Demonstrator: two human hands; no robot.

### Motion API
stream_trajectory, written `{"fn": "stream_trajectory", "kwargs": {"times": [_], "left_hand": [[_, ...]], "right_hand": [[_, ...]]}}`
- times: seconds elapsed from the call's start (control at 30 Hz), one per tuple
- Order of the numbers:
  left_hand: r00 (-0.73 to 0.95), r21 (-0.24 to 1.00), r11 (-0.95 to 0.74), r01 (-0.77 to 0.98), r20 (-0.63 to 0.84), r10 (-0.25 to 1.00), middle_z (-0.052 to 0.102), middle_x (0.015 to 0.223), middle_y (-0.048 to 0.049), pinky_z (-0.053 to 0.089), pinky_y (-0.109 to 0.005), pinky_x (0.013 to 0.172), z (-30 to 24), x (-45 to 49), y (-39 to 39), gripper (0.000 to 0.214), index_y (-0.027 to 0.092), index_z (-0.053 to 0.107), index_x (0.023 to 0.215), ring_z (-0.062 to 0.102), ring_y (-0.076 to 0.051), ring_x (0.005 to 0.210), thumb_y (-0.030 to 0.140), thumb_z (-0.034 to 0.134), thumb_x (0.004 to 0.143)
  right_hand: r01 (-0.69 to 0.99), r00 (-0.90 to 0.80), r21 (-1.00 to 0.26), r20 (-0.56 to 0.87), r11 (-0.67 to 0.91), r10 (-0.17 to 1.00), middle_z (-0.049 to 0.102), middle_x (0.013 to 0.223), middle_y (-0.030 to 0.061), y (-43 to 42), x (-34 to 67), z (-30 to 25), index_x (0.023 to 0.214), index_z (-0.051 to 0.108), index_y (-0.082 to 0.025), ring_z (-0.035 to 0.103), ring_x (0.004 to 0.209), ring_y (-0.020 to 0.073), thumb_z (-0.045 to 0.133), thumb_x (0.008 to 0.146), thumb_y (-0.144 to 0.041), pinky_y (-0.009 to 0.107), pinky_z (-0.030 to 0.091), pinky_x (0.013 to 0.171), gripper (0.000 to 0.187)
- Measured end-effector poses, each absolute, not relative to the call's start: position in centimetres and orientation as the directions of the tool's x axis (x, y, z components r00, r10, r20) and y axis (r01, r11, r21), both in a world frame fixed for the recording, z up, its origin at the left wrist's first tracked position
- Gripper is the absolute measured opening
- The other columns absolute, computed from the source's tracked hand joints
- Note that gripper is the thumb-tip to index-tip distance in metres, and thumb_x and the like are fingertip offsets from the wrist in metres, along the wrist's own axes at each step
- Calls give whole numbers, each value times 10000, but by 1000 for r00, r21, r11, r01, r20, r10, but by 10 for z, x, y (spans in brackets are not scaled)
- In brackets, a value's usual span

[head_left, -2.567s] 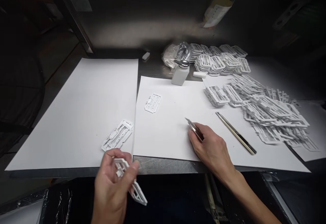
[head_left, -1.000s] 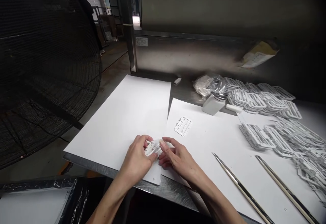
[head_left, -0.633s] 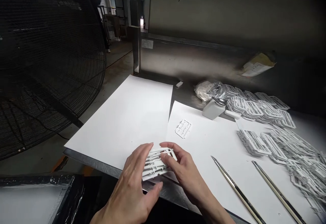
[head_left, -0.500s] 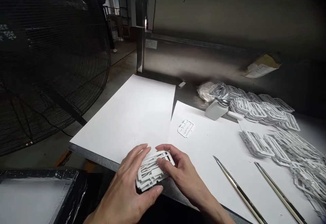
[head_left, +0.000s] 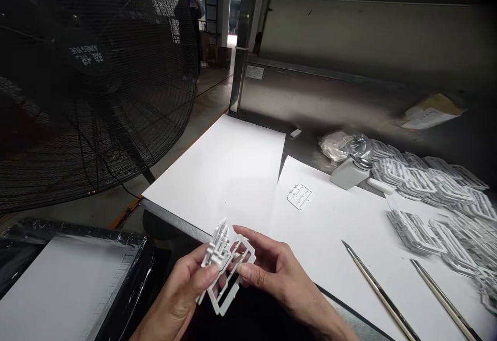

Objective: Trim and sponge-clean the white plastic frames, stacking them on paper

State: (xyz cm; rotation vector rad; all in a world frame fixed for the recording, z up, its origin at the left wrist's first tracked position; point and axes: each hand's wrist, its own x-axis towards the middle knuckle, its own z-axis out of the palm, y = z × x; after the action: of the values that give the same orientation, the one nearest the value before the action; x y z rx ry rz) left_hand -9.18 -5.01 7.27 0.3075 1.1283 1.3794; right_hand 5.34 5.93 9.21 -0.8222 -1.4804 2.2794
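Observation:
Above the table's front edge, my left hand (head_left: 178,286) grips a small stack of white plastic part frames (head_left: 218,248), tilted on edge with the thumb across it. My right hand (head_left: 281,273) pinches one white plastic frame (head_left: 230,295) between thumb and fingers. That frame is angled away from the stack, its lower left part close to my left fingers; whether they touch is hidden. Another thin white frame (head_left: 305,201) lies flat on the right paper sheet (head_left: 326,227). Two metal tweezers (head_left: 375,284) rest on the paper, right of my right hand.
Several stacks of white frames (head_left: 417,233) cover the table's right side. Behind them are a white pump bottle (head_left: 349,174) and a clear plastic bag (head_left: 336,146). A large fan (head_left: 87,64) stands left. Black plastic sheeting (head_left: 145,258) surrounds white paper at lower left.
The stack has been tipped up in my left hand, and one frame now stands apart from it in my right fingers. The view has shifted left.

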Motion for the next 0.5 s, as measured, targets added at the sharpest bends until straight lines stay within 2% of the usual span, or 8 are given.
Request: {"fn": "stream_trajectory", "kwargs": {"times": [0.13, 0.27, 0.4, 0.5], "left_hand": [[-190, 575, 204, -792, -550, 813, 744, 953, -50, 472, -320, 819, 65, -96, -66, 273, 199, 722, 1021, 643, -198, 839, 348, 592, 834], [-111, 451, 200, -870, -574, 811, 752, 878, -76, 496, -315, 749, 63, -99, -67, 334, 145, 740, 978, 646, -183, 709, 354, 507, 863], [-94, 442, 218, -870, -582, 807, 753, 826, -111, 492, -309, 660, 61, -98, -66, 386, 101, 746, 930, 639, -191, 664, 364, 474, 856], [-96, 447, 211, -869, -571, 815, 750, 789, -106, 492, -312, 655, 59, -98, -67, 396, 93, 750, 895, 632, -187, 641, 345, 446, 867]], "right_hand": [[145, -745, -913, -354, -381, 565, 674, 906, 39, 54, 49, 93, 1353, 499, -141, 577, 751, 164, 726, 765, -403, 289, 473, 665, 683], [175, -745, -920, -357, -352, 563, 649, 817, 20, 49, 48, 91, 1357, 496, -137, 538, 686, 139, 687, 808, -381, 266, 451, 620, 630], [207, -750, -936, -338, -284, 569, 644, 801, 14, 46, 50, 87, 1340, 503, -156, 529, 674, 132, 628, 871, -362, 260, 433, 599, 527], [203, -760, -950, -306, -239, 573, 644, 840, 22, 45, 51, 89, 1301, 511, -170, 558, 717, 147, 624, 874, -364, 257, 427, 591, 483]]}}
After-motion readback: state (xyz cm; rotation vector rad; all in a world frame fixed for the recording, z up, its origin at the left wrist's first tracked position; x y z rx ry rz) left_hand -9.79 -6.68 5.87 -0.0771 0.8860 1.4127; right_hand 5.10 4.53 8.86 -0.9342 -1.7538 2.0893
